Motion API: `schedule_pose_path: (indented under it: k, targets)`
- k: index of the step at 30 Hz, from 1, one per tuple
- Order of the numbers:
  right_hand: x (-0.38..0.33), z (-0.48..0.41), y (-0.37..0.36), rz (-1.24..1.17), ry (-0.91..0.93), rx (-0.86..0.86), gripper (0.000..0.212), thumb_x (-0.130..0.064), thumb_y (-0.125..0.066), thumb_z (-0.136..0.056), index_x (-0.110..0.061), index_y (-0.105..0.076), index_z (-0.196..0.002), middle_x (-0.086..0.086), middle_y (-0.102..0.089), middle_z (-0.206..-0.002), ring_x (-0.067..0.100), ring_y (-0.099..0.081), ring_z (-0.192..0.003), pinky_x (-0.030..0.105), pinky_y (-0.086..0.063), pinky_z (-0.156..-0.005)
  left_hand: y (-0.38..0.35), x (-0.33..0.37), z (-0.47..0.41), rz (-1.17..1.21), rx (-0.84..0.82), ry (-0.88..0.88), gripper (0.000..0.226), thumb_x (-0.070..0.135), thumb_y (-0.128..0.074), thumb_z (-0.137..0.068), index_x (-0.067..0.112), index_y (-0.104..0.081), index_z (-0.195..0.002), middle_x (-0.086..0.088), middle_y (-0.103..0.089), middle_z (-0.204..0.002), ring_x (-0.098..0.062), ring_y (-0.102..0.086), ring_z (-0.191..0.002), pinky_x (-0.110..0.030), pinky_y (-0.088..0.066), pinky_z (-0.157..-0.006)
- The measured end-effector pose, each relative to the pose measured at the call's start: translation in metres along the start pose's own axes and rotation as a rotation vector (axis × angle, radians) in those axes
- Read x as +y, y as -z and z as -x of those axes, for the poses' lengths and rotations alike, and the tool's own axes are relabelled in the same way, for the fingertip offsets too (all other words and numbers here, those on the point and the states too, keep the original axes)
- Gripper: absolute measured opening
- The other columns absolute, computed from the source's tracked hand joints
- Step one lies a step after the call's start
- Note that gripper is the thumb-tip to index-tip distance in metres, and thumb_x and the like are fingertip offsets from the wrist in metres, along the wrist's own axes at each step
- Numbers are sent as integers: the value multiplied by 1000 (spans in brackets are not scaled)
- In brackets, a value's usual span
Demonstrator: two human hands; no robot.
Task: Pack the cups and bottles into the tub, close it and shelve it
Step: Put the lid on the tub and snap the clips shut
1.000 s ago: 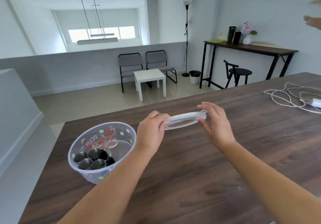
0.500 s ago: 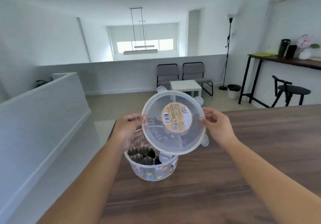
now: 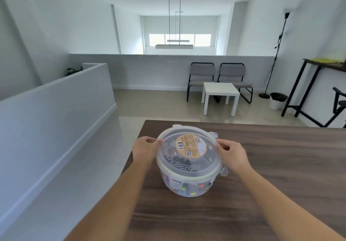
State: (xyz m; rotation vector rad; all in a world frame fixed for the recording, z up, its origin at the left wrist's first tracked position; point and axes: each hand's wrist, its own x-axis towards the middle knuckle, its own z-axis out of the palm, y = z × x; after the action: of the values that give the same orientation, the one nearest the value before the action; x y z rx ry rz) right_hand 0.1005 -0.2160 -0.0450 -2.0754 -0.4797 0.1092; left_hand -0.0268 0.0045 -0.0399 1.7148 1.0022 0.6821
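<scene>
A clear round plastic tub (image 3: 189, 187) with coloured dots stands near the left end of the dark wooden table (image 3: 271, 175). A clear round lid (image 3: 189, 153) with an orange label and several flip tabs lies on top of the tub. My left hand (image 3: 145, 150) grips the lid's left rim. My right hand (image 3: 232, 154) grips its right rim. The cups and bottles inside show only as blurred shapes through the plastic.
The table's left edge drops off just left of the tub, beside a white half wall (image 3: 56, 119). Beyond the table stand a small white table (image 3: 220, 91), two grey chairs (image 3: 217, 74), a bin (image 3: 278, 100) and a tall black desk (image 3: 318, 83).
The lid, held tilted up over the tub half a second ago, now lies flat on the tub's rim. Both hands came down with it.
</scene>
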Motion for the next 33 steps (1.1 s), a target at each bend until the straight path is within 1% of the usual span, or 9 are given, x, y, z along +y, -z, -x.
schedule_pose_path:
  k: [9, 14, 16, 19, 21, 25, 28, 30, 33]
  targets:
    - [4, 0, -5, 30, -56, 41, 27, -28, -60, -89, -17, -69, -111, 7, -67, -105, 22, -61, -98, 37, -48, -93, -3, -19, 4, -154, -37, -107, 22, 40, -66, -79, 19, -65, -77, 7, -66, -74, -7, -60, -70, -20, -43, -58]
    - [10, -1, -4, -40, -90, 39, 29, -30, -63, -87, -18, -69, -113, 2, -70, -105, 19, -63, -99, 40, -50, -94, -5, -19, 3, -179, -40, -142, 20, 39, -66, -80, 18, -65, -81, 7, -65, -76, -9, -62, -74, -22, -47, -64]
    - [12, 2, -7, -160, -119, 40, 26, -30, -64, -86, -20, -70, -110, 0, -72, -97, 18, -66, -89, 40, -55, -85, -4, -19, 1, -167, -61, -138, 22, 40, -66, -81, 19, -65, -87, 7, -66, -80, -7, -61, -75, -18, -44, -59]
    - [15, 6, -12, -456, -185, 8, 12, -27, -64, -88, -32, -72, -95, -6, -75, -75, 12, -65, -59, 28, -54, -51, -4, -21, 2, -153, -101, -167, 23, 38, -65, -82, 25, -64, -101, 6, -65, -86, -4, -58, -74, -13, -40, -56]
    - [15, 7, -13, -512, -187, -9, 15, -26, -61, -90, -36, -71, -96, -6, -75, -78, 12, -63, -57, 25, -50, -46, -4, -21, 3, -162, -147, -212, 27, 34, -62, -85, 29, -62, -112, 3, -64, -101, -5, -58, -81, -16, -46, -64]
    - [16, 7, -14, -496, -67, -49, 25, -18, -54, -95, -26, -68, -114, -4, -67, -115, 10, -61, -91, 15, -53, -69, -8, -10, 3, -627, -124, -488, 30, 22, -55, -90, 35, -62, -117, 8, -52, -126, -12, -50, -111, -36, -42, -98]
    - [17, 5, -12, -442, -21, -88, 25, -12, -52, -94, -25, -71, -102, -10, -55, -130, 6, -50, -120, 25, -41, -105, -21, -4, 17, -770, -184, -703, 33, 19, -56, -88, 28, -61, -120, 8, -59, -122, -12, -53, -108, -34, -38, -100]
    - [21, 3, -13, -446, -18, -98, 26, -11, -52, -94, -29, -71, -100, -11, -54, -131, 6, -47, -124, 33, -36, -111, -26, -10, 22, -735, -221, -726, 35, 28, -46, -93, 25, -54, -127, 7, -55, -131, -12, -52, -114, -31, -39, -98]
    - [24, 4, -15, -478, -17, -78, 26, -13, -53, -94, -29, -72, -99, -13, -54, -131, 6, -49, -124, 36, -38, -110, -25, -17, 18, -717, -317, -665, 45, 39, -38, -95, 29, -38, -139, 12, -40, -146, -9, -36, -133, -29, -24, -110]
